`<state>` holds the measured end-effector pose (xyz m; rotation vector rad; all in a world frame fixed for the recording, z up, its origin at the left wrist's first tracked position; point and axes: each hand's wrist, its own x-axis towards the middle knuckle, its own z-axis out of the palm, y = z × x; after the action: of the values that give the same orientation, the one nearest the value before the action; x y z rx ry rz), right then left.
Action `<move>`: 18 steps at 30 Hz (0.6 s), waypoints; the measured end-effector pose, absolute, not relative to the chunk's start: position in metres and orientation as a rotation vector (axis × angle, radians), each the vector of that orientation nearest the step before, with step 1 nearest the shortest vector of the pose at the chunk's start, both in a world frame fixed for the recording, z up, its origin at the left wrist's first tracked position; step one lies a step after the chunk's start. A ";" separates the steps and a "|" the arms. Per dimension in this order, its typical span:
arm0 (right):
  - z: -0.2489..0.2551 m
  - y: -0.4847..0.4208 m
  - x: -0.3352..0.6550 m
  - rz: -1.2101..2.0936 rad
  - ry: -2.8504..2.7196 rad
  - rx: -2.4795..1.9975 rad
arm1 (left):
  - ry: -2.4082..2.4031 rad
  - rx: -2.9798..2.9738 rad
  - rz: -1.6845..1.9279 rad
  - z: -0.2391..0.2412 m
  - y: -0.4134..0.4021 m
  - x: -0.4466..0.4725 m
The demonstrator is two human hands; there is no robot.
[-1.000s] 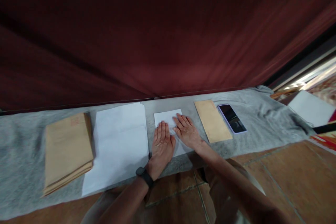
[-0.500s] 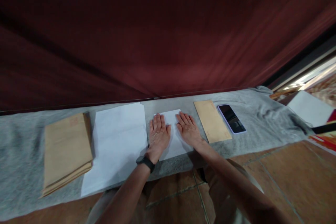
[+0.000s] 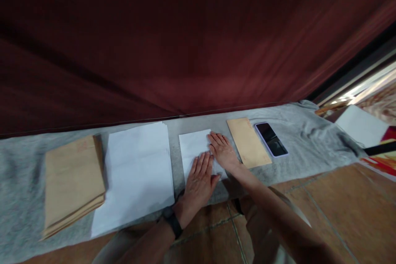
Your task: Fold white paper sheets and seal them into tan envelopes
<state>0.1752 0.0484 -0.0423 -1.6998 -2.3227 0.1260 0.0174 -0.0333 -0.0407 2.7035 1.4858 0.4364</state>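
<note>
A small white sheet of paper (image 3: 193,143), which looks folded, lies on the grey cloth in front of me. My left hand (image 3: 200,177), with a black watch on its wrist, rests flat across the paper's near part, fingers stretched out. My right hand (image 3: 223,150) lies flat on the paper's right edge, fingers extended. The fingertips of the left reach close to the right palm. Left of the paper is a stack of larger white sheets (image 3: 139,169). To the right, a single brown envelope (image 3: 249,142) lies flat beside my right hand.
A pile of brown envelopes (image 3: 74,181) sits at the far left, partly over the white stack's edge. A phone (image 3: 271,139) in a lilac case lies right of the single envelope. Behind the grey cloth (image 3: 318,140) rises a dark red curtain (image 3: 198,57). Tiled floor (image 3: 349,202) shows below.
My left hand has slid from the paper's upper left toward its near right part, uncovering the left side. My right hand has stayed almost in place.
</note>
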 end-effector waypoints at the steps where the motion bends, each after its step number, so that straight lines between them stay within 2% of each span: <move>1: -0.042 0.048 0.176 0.122 -2.319 -1.698 | 1.479 2.712 0.425 -0.039 -0.035 0.016; 15: -0.037 0.043 0.167 0.103 -2.265 -1.720 | 1.192 2.821 0.382 -0.028 -0.063 -0.009; 18: -0.032 0.030 0.154 0.190 -2.319 -1.574 | 1.179 2.798 0.373 -0.028 -0.065 -0.009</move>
<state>0.1539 0.0300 -0.0324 -1.5738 -2.3194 0.1896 -0.0095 -0.0647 -0.0279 2.7982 1.1793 0.3735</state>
